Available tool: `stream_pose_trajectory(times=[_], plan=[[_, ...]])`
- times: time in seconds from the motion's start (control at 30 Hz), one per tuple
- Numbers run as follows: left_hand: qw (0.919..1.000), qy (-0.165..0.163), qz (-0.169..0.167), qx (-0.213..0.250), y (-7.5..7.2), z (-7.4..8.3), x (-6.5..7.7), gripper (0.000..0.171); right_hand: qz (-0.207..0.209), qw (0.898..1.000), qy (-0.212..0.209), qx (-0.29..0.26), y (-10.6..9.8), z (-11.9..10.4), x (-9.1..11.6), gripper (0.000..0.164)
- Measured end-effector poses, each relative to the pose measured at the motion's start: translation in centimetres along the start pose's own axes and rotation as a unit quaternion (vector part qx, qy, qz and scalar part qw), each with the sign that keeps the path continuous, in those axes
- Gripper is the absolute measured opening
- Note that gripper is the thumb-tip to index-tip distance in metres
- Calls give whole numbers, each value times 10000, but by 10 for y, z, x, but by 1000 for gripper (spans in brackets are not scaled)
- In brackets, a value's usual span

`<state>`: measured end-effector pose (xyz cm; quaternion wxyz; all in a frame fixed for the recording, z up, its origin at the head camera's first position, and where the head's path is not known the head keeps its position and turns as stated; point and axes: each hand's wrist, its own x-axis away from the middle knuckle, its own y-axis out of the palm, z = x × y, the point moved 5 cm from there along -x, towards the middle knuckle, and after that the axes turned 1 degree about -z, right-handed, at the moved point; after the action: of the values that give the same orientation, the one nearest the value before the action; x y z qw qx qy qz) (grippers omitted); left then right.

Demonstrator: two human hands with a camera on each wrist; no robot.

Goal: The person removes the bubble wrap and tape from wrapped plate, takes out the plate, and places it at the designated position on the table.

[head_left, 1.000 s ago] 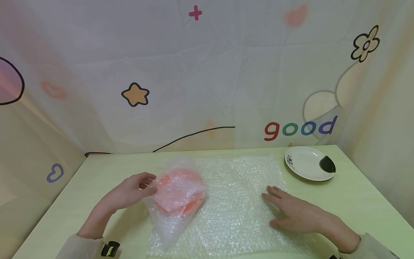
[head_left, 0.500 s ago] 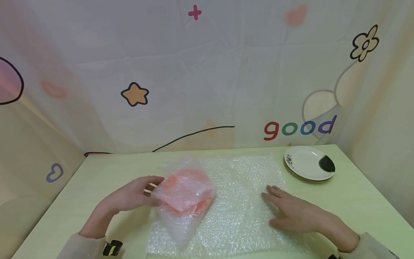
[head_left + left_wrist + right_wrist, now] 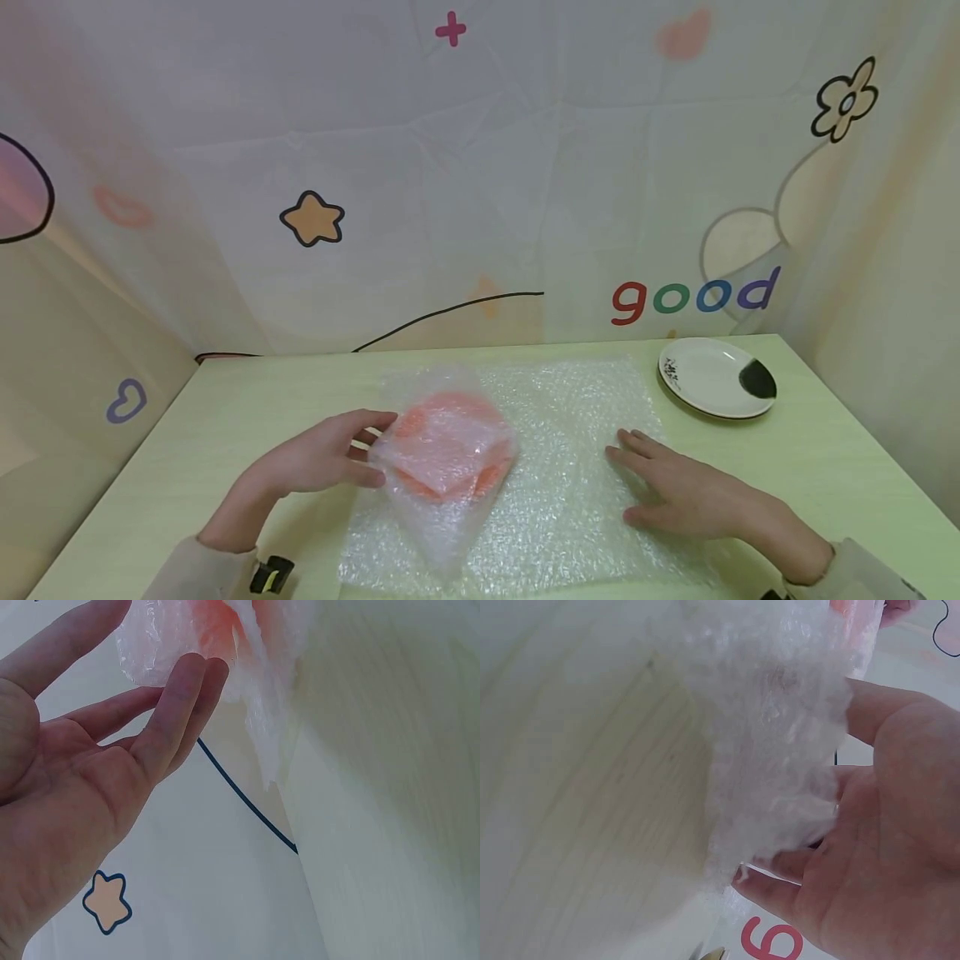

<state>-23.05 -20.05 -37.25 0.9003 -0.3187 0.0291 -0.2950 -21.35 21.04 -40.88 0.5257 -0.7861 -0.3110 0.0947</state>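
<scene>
An orange-pink round object [image 3: 450, 446], its kind blurred by the wrap over it, sits folded in bubble wrap near the left part of a flat bubble wrap sheet [image 3: 570, 500]. Against the left side of this bundle lie the fingertips of my left hand [image 3: 322, 452]; its fingers are loosely extended and not closed round it. The left wrist view shows the same fingers by the pink wrapped bundle [image 3: 169, 645], with a wrap corner hanging down. My right hand [image 3: 693, 496] rests spread on the right part of the sheet, whose edge partly hides its fingers in the right wrist view.
A white oval plate [image 3: 708, 379] with a dark patch stands at the back right of the pale green table [image 3: 817, 467]. A printed curtain [image 3: 480, 167] hangs behind the table and along both sides.
The wrapped bundle has slid to the right over the sheet, with my left hand following at its left side. My right hand has stayed in place.
</scene>
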Motion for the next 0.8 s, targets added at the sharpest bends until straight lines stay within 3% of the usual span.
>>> stream_pose_trajectory(times=[0.57, 0.8], plan=[[9969, 612, -250, -435, 14, 13, -10, 59, -18, 10000, 11, 22, 0, 1, -1, 80], [9957, 595, -214, -680, 22, 21, -19, 58, -54, 10000, 33, 28, 0, 0, -1, 80]])
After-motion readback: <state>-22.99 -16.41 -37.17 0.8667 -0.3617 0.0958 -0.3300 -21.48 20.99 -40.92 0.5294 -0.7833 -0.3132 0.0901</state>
